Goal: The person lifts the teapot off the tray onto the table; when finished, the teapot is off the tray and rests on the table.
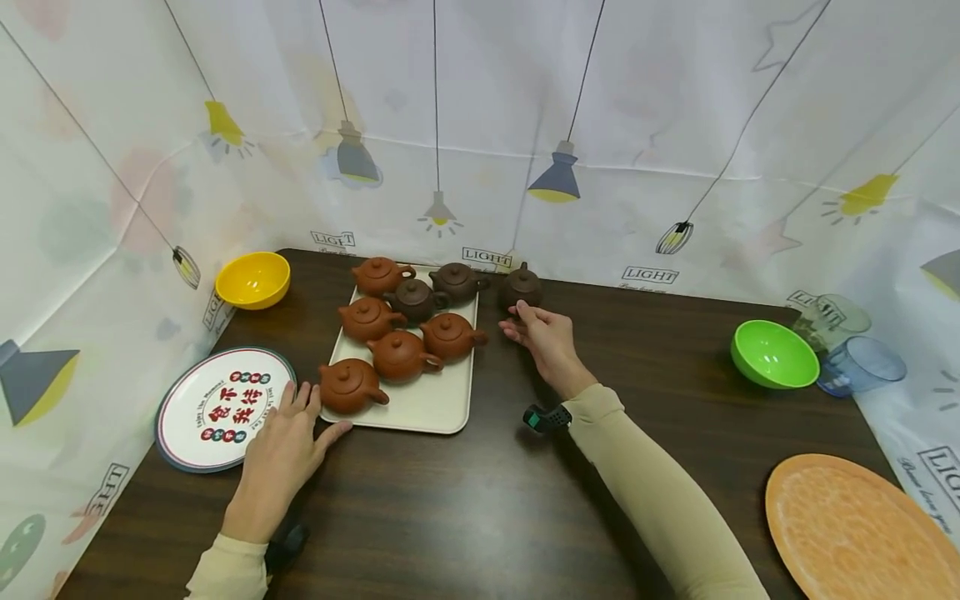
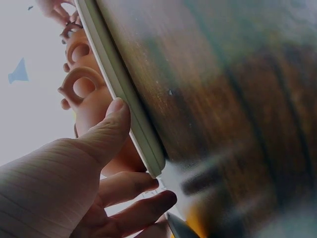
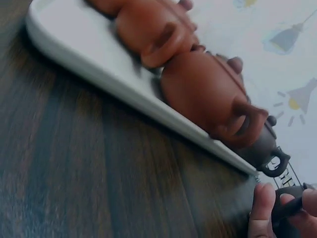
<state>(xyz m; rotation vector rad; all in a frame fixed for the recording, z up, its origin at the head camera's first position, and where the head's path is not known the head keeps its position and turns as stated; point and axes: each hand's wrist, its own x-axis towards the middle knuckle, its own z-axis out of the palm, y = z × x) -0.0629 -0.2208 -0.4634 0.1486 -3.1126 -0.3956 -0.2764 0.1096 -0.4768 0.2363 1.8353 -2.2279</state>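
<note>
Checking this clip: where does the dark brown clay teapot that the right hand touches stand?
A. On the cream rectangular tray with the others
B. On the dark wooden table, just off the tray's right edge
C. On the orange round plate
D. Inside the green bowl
B: the dark brown clay teapot stands on the dark wooden table, right of the cream rectangular tray, with the right hand at its base.

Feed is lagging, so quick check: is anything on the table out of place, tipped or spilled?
One dark brown teapot stands on the bare table just right of the white tray, where the other seven sit; the right hand touches it. All pots look upright. No spill or damage shows.
</note>
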